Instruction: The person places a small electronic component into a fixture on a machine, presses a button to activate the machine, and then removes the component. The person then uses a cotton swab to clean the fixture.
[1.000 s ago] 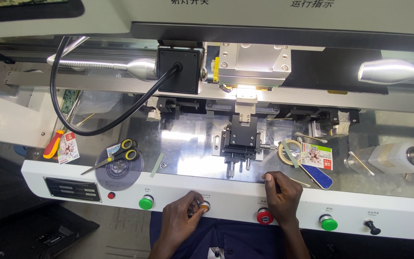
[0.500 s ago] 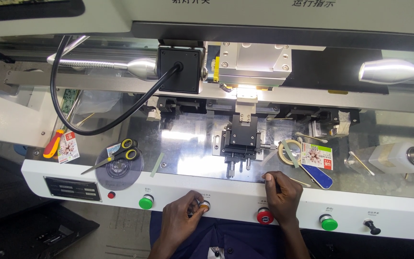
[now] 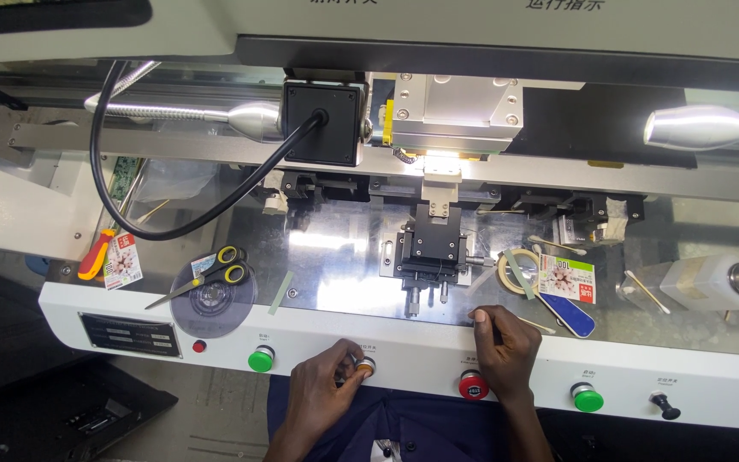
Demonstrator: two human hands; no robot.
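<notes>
My left hand (image 3: 322, 392) is at the front panel of a white machine (image 3: 438, 351), with its fingertips pinched around a small metal knob (image 3: 364, 366). My right hand (image 3: 506, 346) rests on the panel's top edge just above a red round button (image 3: 472, 386); its fingers are curled and seem to pinch a thin stick, though I cannot tell for sure. A black micrometer stage (image 3: 432, 248) stands on the shiny plate right behind both hands, under a lit head (image 3: 446, 111).
Green buttons (image 3: 260, 359) (image 3: 587, 396) and a small toggle (image 3: 665, 404) line the panel. Scissors with yellow-black handles (image 3: 207, 275) lie on a clear disc. A tape roll (image 3: 519, 267), a card, a blue tool (image 3: 568, 313) and a white bottle (image 3: 703, 282) lie at right. A black cable (image 3: 130, 205) loops at left.
</notes>
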